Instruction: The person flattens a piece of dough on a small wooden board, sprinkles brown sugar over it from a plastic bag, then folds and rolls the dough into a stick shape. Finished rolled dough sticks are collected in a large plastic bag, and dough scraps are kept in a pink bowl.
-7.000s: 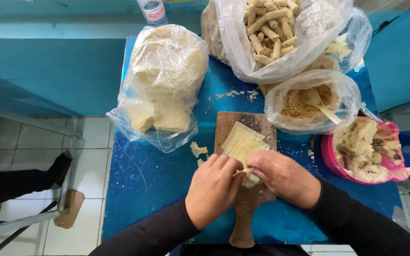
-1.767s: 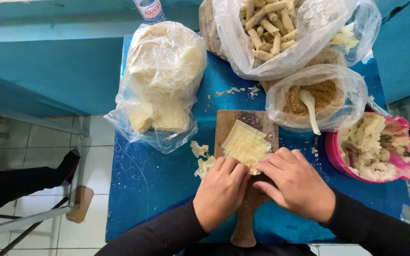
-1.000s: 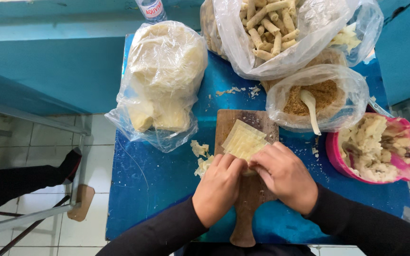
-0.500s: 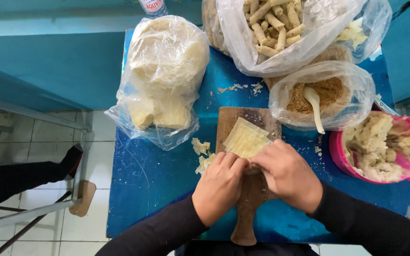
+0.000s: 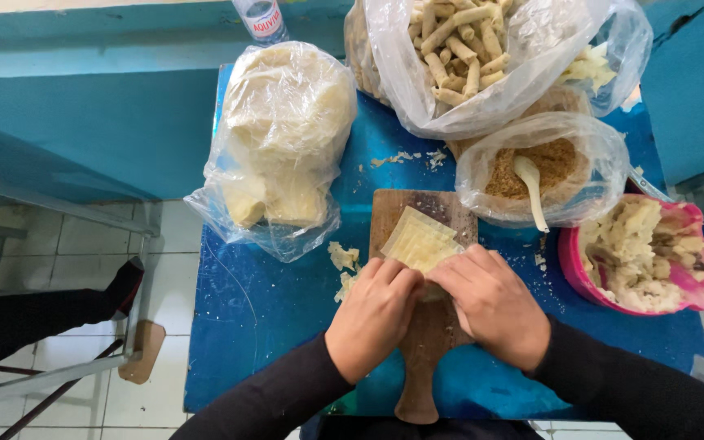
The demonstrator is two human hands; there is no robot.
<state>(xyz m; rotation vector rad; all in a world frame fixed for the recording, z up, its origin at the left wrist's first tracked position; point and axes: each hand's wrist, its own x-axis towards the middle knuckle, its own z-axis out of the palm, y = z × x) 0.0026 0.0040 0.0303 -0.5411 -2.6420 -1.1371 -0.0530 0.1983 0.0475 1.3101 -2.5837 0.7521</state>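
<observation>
A pale yellow square wrapper sheet [image 5: 419, 239] lies on a wooden cutting board [image 5: 421, 342] on the blue table [image 5: 270, 318]. My left hand [image 5: 372, 314] and my right hand [image 5: 495, 305] press side by side on the sheet's near edge, fingers curled over it and rolling it. The near part of the sheet is hidden under my fingers.
A plastic bag of stacked pale sheets [image 5: 283, 138] stands at the left. A bag of rolled sticks [image 5: 470, 49] and a bag of brown crumbs with a spoon [image 5: 543, 167] are at the back. A pink bowl of pale filling [image 5: 641, 261] sits at the right. Scraps [image 5: 342, 259] lie beside the board.
My hands have stayed on the sheet's near edge, fingers curling a little further over it. The view has shifted slightly.
</observation>
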